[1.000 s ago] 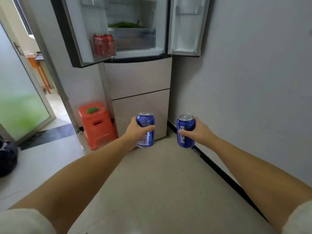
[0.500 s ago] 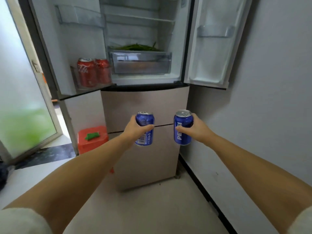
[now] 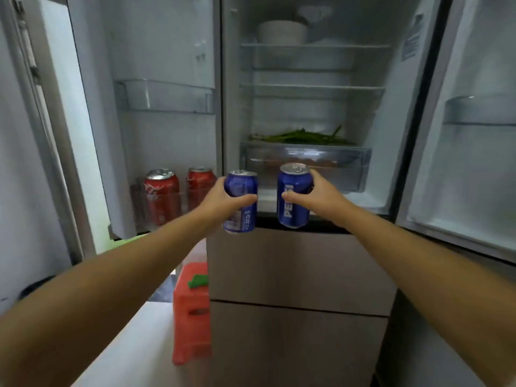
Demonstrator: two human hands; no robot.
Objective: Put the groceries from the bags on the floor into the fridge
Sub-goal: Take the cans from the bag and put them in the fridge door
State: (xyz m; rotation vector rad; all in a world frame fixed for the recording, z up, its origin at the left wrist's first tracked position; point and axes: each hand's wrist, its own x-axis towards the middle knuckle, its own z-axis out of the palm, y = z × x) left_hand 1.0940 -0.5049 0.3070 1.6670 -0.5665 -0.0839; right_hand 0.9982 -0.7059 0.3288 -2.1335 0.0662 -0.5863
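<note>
Red cans [image 3: 178, 195] beside hands' blue cans [image 3: 293, 196]

I see glossy blue metal cans [image 3: 293, 202], shiny red cans [image 3: 162, 196], clear smooth plastic door bins [image 3: 167, 96], and matt beige fridge drawer fronts [image 3: 301, 263].

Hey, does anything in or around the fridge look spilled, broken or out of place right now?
Nothing stands out. Both blue cans are held upright, and the two red cans stand upright in the left door bin.

We face pale grey walls [image 3: 16, 163], a light floor [image 3: 134, 356], an orange plastic stool [image 3: 191, 317] beside us, soft daylight
</note>
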